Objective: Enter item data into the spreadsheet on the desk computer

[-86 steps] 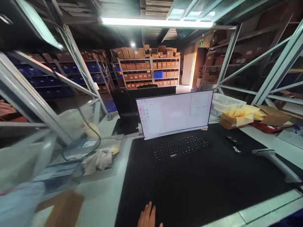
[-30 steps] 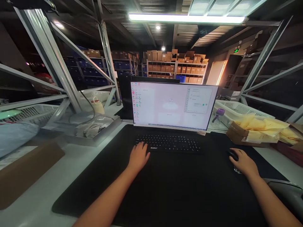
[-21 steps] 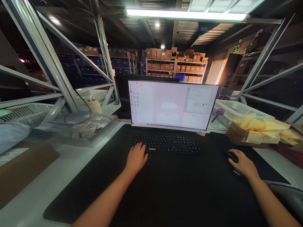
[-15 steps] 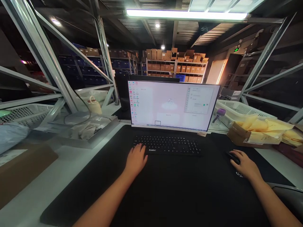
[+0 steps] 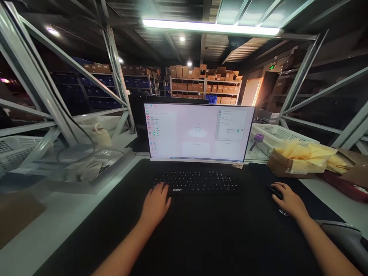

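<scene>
Still on the mouse (image 5: 273, 191), right hand (image 5: 288, 200) cups it; left hand (image 5: 155, 204) flat, touching keyboard (image 5: 196, 182).

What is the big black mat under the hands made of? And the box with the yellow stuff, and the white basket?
The black mat looks like soft cloth over rubber: dull, no shine, lying flat. The box looks like brown cardboard, with folded flaps. The white basket seems to be hard plastic, its wall full of small moulded holes. The left hand rests at the keyboard, probably matte plastic.
</scene>
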`<state>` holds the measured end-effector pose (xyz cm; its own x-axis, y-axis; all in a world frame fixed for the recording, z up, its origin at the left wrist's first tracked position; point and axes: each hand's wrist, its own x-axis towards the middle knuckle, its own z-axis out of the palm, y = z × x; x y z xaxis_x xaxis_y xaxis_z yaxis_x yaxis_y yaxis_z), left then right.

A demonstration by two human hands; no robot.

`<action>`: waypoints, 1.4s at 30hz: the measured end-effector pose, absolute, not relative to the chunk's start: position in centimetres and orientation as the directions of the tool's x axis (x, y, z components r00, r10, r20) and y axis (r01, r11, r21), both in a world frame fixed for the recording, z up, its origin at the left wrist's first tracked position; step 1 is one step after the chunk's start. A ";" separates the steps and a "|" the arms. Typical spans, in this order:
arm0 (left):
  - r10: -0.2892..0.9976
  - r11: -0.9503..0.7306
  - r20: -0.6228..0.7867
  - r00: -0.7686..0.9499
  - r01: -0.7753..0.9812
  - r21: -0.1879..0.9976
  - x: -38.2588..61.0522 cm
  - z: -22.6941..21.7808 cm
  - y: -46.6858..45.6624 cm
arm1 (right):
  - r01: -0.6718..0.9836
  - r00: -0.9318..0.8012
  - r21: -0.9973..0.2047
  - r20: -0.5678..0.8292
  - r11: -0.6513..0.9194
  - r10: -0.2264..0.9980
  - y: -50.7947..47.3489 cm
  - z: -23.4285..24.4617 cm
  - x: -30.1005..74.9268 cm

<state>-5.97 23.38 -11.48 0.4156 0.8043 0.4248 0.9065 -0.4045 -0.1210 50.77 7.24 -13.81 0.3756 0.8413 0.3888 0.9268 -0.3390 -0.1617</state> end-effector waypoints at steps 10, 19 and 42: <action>0.789 -0.405 0.443 0.426 0.902 -0.147 -6.1 -11.9 24.0 | 0.909 0.416 -0.201 0.381 -0.365 0.826 7.2 -13.2 50.1; 0.807 -0.412 0.423 0.412 0.906 -0.096 -6.0 -11.3 23.2 | 0.938 0.342 -0.212 0.445 -0.274 0.828 8.2 -16.1 52.9; 0.778 -0.425 0.455 0.432 0.897 -0.125 -6.1 -11.8 24.0 | 0.894 0.449 -0.180 0.399 -0.411 0.800 8.1 -14.1 51.0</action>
